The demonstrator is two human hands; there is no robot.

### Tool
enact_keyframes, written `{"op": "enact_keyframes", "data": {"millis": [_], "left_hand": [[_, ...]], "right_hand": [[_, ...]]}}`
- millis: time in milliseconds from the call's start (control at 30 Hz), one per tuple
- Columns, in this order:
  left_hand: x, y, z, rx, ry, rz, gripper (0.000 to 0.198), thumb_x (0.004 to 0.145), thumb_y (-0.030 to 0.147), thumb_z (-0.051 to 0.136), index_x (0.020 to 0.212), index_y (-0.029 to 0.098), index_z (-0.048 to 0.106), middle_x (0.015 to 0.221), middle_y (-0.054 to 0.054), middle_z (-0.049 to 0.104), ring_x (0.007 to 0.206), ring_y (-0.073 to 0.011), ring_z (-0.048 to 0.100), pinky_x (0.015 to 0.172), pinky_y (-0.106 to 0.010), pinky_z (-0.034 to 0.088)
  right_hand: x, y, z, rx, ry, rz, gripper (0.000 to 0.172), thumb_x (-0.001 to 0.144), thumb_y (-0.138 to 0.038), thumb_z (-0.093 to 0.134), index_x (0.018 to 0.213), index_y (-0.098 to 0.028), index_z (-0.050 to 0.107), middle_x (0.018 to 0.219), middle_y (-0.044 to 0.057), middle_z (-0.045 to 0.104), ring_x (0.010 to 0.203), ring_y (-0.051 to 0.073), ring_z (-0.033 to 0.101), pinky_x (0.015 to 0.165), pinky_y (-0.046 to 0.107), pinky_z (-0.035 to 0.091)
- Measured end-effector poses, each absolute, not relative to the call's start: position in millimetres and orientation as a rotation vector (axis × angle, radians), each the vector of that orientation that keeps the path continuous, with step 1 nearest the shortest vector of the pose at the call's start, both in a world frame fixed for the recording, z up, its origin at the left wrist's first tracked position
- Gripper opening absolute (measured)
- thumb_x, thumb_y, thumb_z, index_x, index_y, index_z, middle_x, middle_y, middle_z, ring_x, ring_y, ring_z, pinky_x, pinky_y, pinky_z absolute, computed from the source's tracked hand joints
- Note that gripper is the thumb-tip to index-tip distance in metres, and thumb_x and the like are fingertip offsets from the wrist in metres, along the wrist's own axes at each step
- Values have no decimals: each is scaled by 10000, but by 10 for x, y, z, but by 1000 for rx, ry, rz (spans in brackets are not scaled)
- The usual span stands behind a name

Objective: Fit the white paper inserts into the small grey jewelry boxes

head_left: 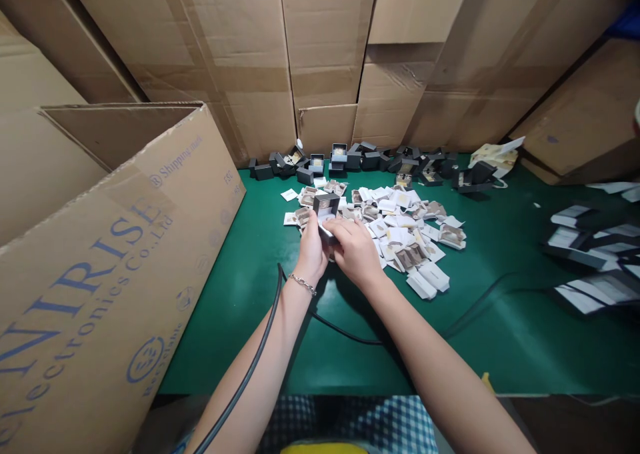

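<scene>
Cardboard boxes [325, 47] walled off the back of a green table [235, 321] as a person held an open black case [327, 205] near its middle, just beside a heap of white and brown papers [400, 222]. The left hand [311, 246], with a bracelet [303, 285] at its wrist, was clamped on the case's left side; the right hand [357, 246] bent its fingers over the near side, though whether they gripped could not be told. More black cases [369, 161] lined the rear, and a large printed carton [100, 287] stood at left.
</scene>
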State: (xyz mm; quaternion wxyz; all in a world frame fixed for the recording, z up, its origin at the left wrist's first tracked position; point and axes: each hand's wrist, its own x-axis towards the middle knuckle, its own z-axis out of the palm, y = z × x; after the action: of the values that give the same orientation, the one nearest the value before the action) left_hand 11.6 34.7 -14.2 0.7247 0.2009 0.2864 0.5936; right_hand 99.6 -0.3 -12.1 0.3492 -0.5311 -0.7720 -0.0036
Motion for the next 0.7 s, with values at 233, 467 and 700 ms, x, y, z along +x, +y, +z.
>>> {"op": "enact_keyframes", "data": {"millis": [233,467,700], "left_hand": [[98,323,-141,457,643,1303,162,719,208,653,860,147,602,780,-7,648,768,-128,639,802,-269,478],[91,332,-140,470,688,1368,111,724,201,624,814,158,576,736,20,623,680,-90,597,707,-230,455],[98,357,-175,403,731,1331,87,724,173,613,792,153,564,729,11,631,678,-103,606,742,-255,464]], "right_hand": [[1032,28,-168,-1370,-2010,-135,422,810,-95,417,1170,-181,619,1281,129,591,1142,250,555,1025,469,382],[1058,27,-178,-1338,-2030,-120,385,820,-86,429,1111,-218,644,1118,89,682,1099,222,588,1108,502,255],[1071,43,-203,-1337,-2032,-25,418,797,-82,412,1142,-209,613,1155,104,660,1115,234,581,1127,583,168]]}}
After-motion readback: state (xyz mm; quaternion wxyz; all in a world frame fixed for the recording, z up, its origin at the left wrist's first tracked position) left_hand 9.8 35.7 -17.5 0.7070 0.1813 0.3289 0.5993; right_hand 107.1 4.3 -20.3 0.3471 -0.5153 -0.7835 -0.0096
